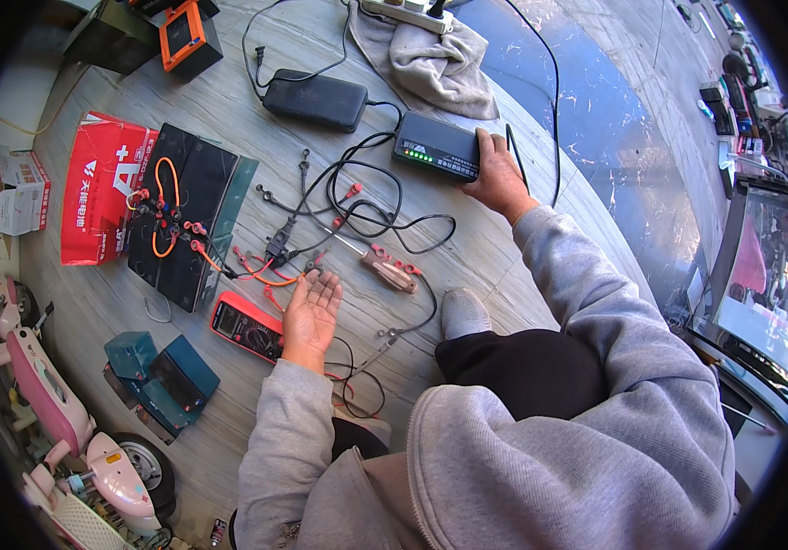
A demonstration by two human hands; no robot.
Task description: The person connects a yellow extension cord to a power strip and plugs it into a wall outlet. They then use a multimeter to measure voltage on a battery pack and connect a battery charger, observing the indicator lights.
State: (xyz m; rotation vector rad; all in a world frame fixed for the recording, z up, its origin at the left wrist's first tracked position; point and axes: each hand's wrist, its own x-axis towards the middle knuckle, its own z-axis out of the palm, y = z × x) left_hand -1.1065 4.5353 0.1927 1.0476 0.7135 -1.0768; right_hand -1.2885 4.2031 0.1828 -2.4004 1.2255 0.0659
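Observation:
My left hand (312, 313) is palm up over the floor with its fingers stretched out and nothing in it. Right beside it lies a red-cased multimeter (247, 325). My right hand (498, 174) grips the right end of a black battery charger (438, 144), which has a row of lit indicator lights, mostly green. To the left, a black battery pack (194, 179) has orange jumper wires (167, 176) across its terminals. Red-tipped leads (252, 268) run from it towards a black plug connector (278, 246). A screwdriver (388, 273) with a brown handle lies between my hands.
A second black power adapter (315, 99) lies behind, near a grey cloth (444, 73) and a white power strip (410, 13). Black cables (385, 206) loop across the floor. A red box (92, 188), teal batteries (163, 380) and a pink scooter (50, 390) stand at left.

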